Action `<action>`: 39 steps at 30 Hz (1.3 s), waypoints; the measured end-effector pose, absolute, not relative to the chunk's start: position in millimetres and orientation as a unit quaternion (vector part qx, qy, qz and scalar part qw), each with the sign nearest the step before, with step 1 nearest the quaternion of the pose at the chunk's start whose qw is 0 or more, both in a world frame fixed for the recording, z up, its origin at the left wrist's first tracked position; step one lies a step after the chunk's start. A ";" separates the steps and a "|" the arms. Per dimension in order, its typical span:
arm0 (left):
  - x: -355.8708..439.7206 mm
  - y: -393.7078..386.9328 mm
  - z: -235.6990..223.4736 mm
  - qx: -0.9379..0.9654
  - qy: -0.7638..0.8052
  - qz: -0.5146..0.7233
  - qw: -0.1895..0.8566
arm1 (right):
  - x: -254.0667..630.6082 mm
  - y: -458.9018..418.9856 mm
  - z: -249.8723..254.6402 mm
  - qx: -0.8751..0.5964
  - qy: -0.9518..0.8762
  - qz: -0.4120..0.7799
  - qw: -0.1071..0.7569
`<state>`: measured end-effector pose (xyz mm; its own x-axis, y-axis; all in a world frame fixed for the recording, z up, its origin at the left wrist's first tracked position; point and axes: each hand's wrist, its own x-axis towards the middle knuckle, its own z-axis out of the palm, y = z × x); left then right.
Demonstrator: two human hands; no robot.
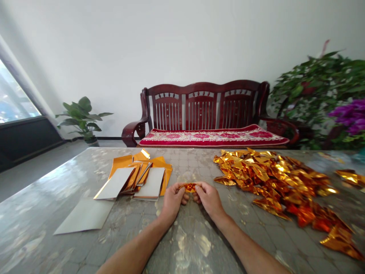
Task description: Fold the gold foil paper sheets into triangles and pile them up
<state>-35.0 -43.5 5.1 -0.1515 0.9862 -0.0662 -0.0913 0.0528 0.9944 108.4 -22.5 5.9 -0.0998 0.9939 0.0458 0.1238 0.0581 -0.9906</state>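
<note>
The patterned table (pixel 194 243) spreads below both my hands and out to either side of them. Straight ahead of my hands, past the far edge, stands a dark wooden bench (pixel 201 108) with a red flowered cloth (pixel 205 136) along its seat. To the right of my right hand sprawls a heap of folded gold foil (pixel 265 171), a few pieces looking redder. Just left of and beyond my left hand lies a loose stack of sheets (pixel 149 182), pale on one face and gold on the other; farther left is a single pale sheet (pixel 85 215). My left hand (pixel 173 199) and right hand (pixel 210 198) are nearly closed, fingers curled under, thumbs on top. Between them they pinch a small gold foil piece (pixel 190 187), one end each (its exact folds are too small to tell).
</note>
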 end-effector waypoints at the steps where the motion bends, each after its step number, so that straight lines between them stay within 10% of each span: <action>1: -34.8 -43.3 5.2 0.422 0.535 0.542 0.492 | 108.2 -22.4 5.6 -0.496 -0.573 0.469 0.454; 39: -33.5 -48.4 12.3 0.436 0.474 0.603 0.470 | 96.9 -28.0 20.1 -0.482 -0.573 0.447 0.491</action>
<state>-33.5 -48.4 12.3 -0.1764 0.9810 0.0806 -0.1537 -0.1083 0.9822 96.9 -28.0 20.1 -0.0545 0.9898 0.1320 0.1131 0.1374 -0.9840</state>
